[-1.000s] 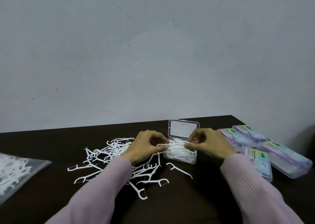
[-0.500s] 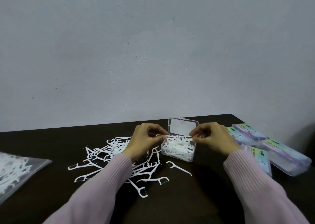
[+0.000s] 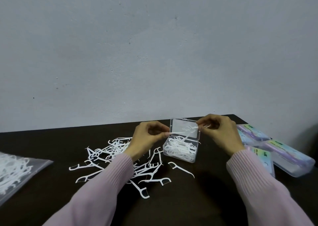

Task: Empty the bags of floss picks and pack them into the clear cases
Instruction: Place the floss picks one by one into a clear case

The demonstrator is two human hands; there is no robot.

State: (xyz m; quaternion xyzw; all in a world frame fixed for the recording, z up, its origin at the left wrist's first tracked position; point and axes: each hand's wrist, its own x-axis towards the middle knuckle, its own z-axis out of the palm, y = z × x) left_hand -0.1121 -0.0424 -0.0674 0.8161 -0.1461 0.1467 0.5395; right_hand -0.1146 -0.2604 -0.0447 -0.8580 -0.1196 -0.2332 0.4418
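Your left hand [image 3: 148, 136] is up over the table, and its thumb and finger pinch the thin end of a small bunch of floss picks [image 3: 185, 132]. Your right hand [image 3: 218, 131] pinches the other end of the same bunch, with its fingers curled in. You hold the bunch in the air, just above the open clear case [image 3: 180, 151]. One pick hangs down from the bunch and points into the case.

The case sits on the dark table [image 3: 189, 200] between your two hands. It has many white picks inside. Its lid [image 3: 173, 125] stands up at the back, behind the bunch.

A big pile of loose picks [image 3: 118, 158] lies on the table to the left of the case, partly under your left arm. One single pick [image 3: 181, 169] lies alone just in front of the case.

Far to the left, at the edge, is a clear bag [image 3: 20, 170] with more picks in it. On the right, some packed cases [image 3: 284, 150] with colored labels lie close together, partly behind your right arm. Both sleeves [image 3: 103, 188] are light pink.
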